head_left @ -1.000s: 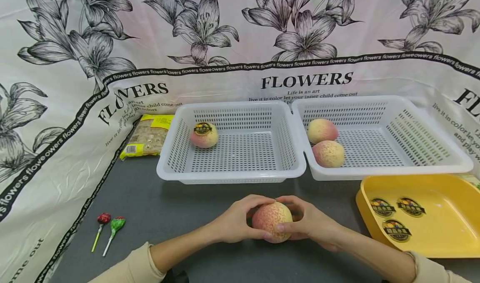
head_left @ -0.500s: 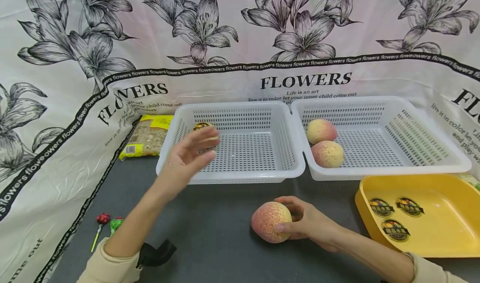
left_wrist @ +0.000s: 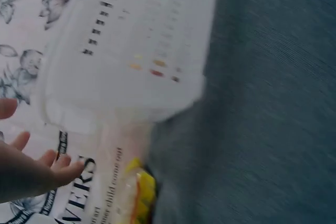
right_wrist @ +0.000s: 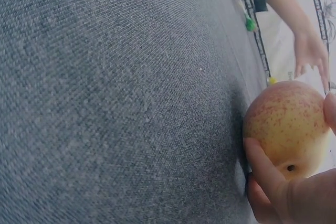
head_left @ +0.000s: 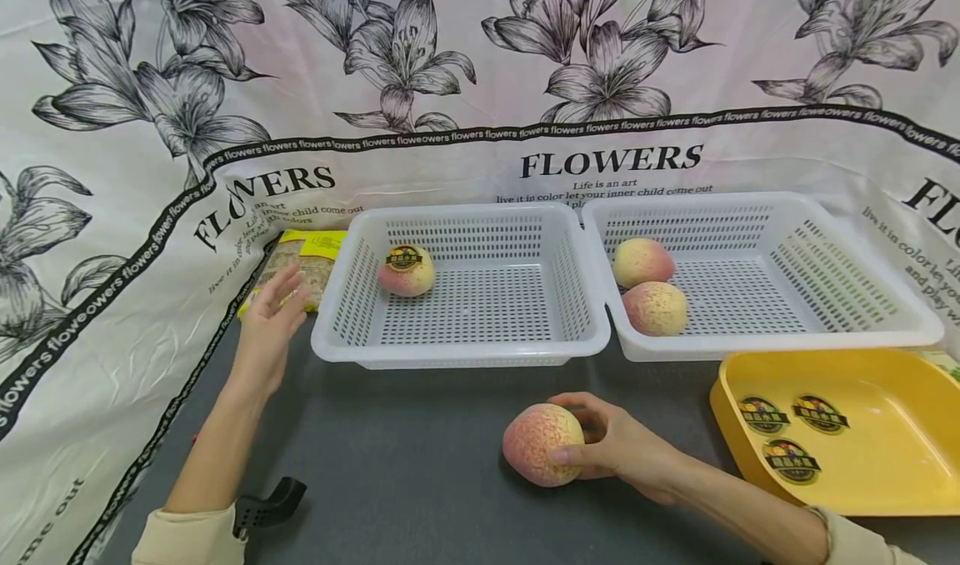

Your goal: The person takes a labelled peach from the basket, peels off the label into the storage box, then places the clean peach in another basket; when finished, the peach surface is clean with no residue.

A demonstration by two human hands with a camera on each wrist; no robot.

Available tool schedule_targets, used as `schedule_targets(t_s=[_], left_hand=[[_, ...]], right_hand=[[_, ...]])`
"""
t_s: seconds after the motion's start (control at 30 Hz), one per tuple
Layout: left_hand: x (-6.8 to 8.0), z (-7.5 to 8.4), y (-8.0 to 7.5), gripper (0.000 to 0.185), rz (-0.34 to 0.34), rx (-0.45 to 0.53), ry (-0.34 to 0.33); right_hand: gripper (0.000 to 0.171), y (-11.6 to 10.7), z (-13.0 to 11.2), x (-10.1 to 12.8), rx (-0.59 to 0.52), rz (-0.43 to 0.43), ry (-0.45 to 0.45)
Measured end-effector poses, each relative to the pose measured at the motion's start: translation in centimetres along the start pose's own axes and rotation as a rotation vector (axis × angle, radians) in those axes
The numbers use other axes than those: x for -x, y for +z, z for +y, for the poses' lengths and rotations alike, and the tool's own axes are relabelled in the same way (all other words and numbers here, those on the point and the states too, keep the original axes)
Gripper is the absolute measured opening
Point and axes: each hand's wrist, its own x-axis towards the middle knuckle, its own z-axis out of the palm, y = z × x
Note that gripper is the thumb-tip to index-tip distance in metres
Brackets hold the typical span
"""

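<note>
On the grey cloth in the head view, my right hand point(head_left: 618, 448) holds a pink-and-yellow peach point(head_left: 536, 444) between thumb and fingers. A small dark hole shows in the peach point(right_wrist: 286, 124) in the right wrist view. My left hand point(head_left: 270, 332) is raised with loosely bent fingers and holds nothing. It overlaps a yellow-and-clear packet point(head_left: 322, 248) left of the white baskets. The left white basket point(head_left: 465, 352) bears one peach point(head_left: 408, 277) with a black-and-gold sticker. Two peaches point(head_left: 655, 308) without visible stickers lie in the right white basket point(head_left: 780, 344).
A yellow tray point(head_left: 885, 465) at the right has three round black-and-gold stickers point(head_left: 821, 412) on it. The left forearm mostly hides two lollipops; a green lollipop point(right_wrist: 250, 23) shows in the right wrist view. A flower-print sheet point(head_left: 450, 165) rises behind the baskets.
My left hand has let go of the peach, passed in front of the left basket and moved left to the packet. The right hand still holds the peach in the same place.
</note>
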Motion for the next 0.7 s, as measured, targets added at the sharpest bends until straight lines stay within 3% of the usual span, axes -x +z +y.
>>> schedule_targets(t_s=[0.1,0.3,0.7], left_hand=[[0.4,-1.2,-0.5,0.063,-0.112,-0.022,-0.073],[0.9,-2.5,0.1,0.06,-0.228,0.01,-0.068],[1.8,-3.1,0.7,0.054,-0.199,0.122,-0.097]], right_hand=[[0.067,0.0,0.0,-0.1,0.005,-0.001,0.004],[0.066,0.0,0.0,0.0,0.006,-0.001,0.003],[0.065,-0.2,0.1,0.0,-0.015,-0.019,-0.008]])
